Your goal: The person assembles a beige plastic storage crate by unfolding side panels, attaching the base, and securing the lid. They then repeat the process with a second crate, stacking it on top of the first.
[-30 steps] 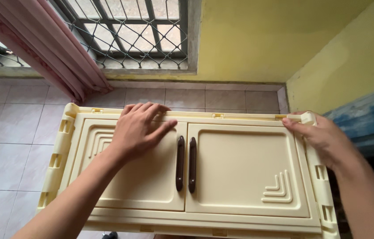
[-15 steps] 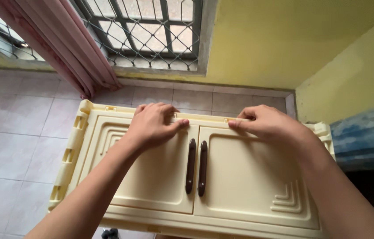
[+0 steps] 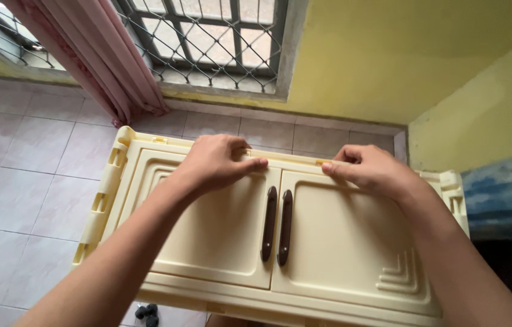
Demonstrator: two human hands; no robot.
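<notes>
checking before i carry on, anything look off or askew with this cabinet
Nothing looks damaged or spilled. The cream cabinet lies tilted over the tiled floor, doors shut, brown handles side by side. Left hand and right hand rest on its far edge.

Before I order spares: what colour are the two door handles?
Dark brown handles, on a cream cabinet; head view.

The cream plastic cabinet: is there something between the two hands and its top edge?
Nothing visible. The left hand and right hand already rest on the top edge of the cream cabinet, above its brown handles.
</notes>
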